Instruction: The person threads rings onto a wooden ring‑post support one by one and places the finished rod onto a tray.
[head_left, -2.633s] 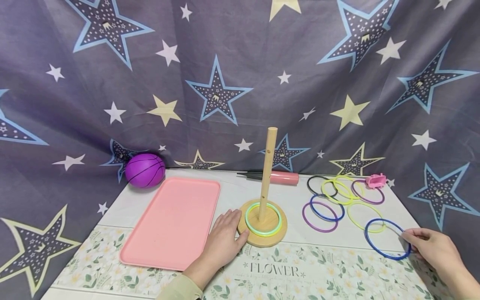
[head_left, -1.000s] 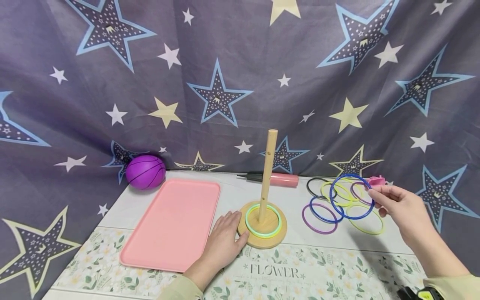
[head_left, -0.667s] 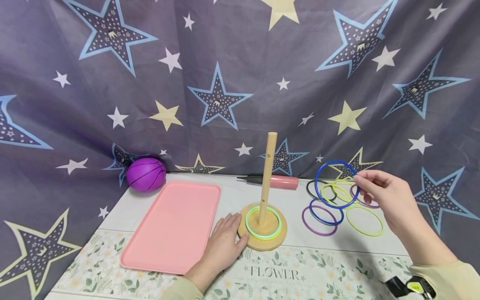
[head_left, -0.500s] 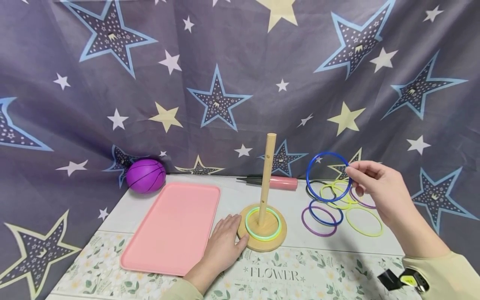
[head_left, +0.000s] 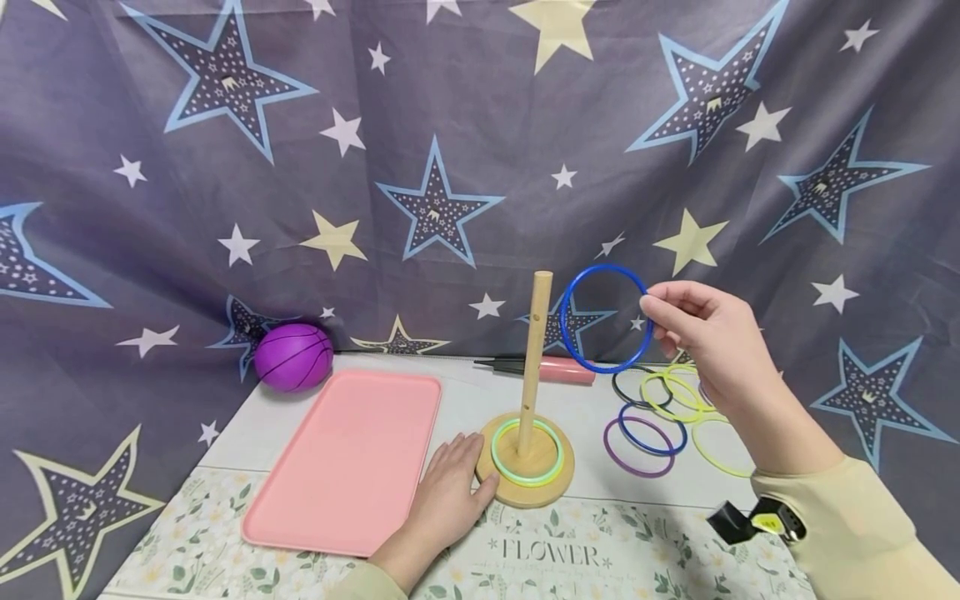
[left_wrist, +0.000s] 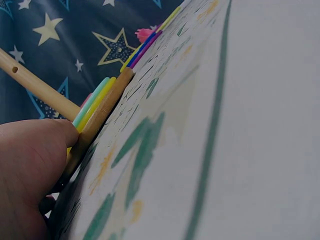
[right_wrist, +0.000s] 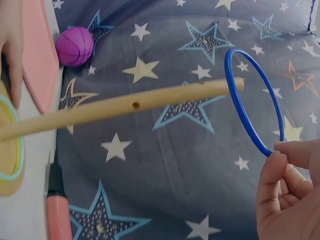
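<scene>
Left hand (head_left: 450,483) lies palm down, fingers stretched out, tips at the rim of the round base (head_left: 525,497); some of its fingers are out of sight in the left wrist view. Right hand (head_left: 716,337) pinches the blue ring (head_left: 563,323) between thumb and fingertips by its right edge. Ring is thin, smooth, glossy; held up in the air, plane roughly upright, open face toward the head camera. It is just right of the top of the post (head_left: 533,358), not around it; in the right wrist view its rim crosses the post's tip by line of sight.

Nearer side: flower-print cloth (head_left: 551,537), small lettering too faint to read. Flat pink tray (head_left: 345,458), long axis running away, near corner covered by the left arm. Post is pale round wood with drilled holes, upright, leaning slightly right in the head view. Mint ring (left_wrist: 91,102) over yellow ring (left_wrist: 98,103), both flat around its foot.

To the right, a loose overlap: purple ring (head_left: 606,443), second blue one, black ring (head_left: 615,387), yellow rings (head_left: 693,437), partly hidden by the right arm.

Farther: pink pump (head_left: 567,372), partly behind the post; purple ball (head_left: 294,358); starry curtain (head_left: 480,100), creased.
</scene>
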